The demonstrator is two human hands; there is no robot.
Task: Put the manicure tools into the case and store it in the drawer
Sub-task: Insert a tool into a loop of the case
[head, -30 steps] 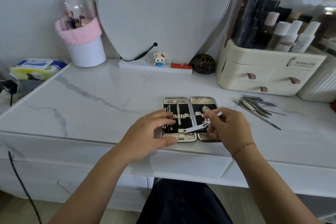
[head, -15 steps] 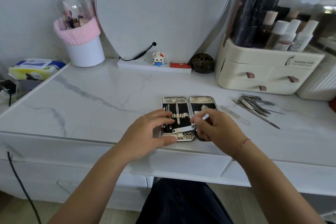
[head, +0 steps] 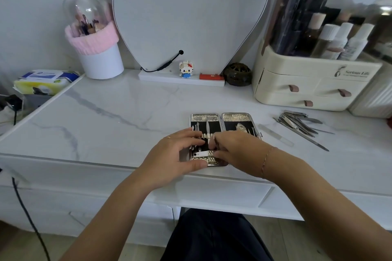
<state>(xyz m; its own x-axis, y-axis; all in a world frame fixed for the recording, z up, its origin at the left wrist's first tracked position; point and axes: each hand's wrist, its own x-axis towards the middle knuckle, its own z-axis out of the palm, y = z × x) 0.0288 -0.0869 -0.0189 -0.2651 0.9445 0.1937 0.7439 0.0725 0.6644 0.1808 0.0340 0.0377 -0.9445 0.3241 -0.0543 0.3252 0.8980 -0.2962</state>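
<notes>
1. case: lies open and flat on the marble table top, close to the table's front edge. its two black-lined halves sit side by side, and thin metal tools lie lengthwise under the straps in both halves.
2. left hand: rests on the left half of the case. the fingers are nearly straight and lie across the outer rim, the thumb lies along the case's near edge, and nothing is held.
3. right hand: lies over the hinge and the near part of the right half of the case. the fingers are curled and the tips close on the right end of the nail clipper; the contact itself is partly hidden by the fingers.
4. nail clipper: lies crosswise at the near end of the case's left half, on the textured band, between the two hands.
5. loose tools: heap of metal pieces on the table top to the right of the case, well apart from it.
6. glass file: clear strip lying between the case and the loose tools.
7. organiser: cream unit with small drawers, behind and to the right of the case, with bottles on top.
8. mirror: stands against the wall behind the case.
9. brush holder: white pot with a pink cuff, behind and well to the left of the case.
</notes>
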